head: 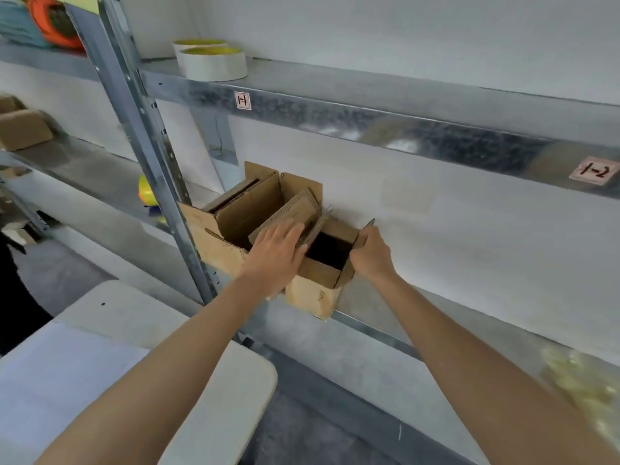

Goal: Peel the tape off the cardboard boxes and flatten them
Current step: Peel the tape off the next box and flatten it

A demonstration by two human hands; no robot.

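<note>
A small brown cardboard box [313, 292] stands open on the metal shelf [402, 344], its dark inside showing. My right hand [370, 255] grips the box's right flap at its top edge. My left hand [276, 251] lies with straight fingers on the left flap and on the flattened cardboard pieces [292, 213] standing beside it. A larger open cardboard box [214, 239] sits to the left, against the shelf post, holding those flat pieces.
A steel upright post [151, 156] runs diagonally left of the boxes. Two tape rolls [214, 62] sit on the upper shelf [385, 99]. A white table [100, 364] is below left. More cardboard boxes [23, 129] rest far left. Crumpled clear tape [580, 377] lies on the shelf at right.
</note>
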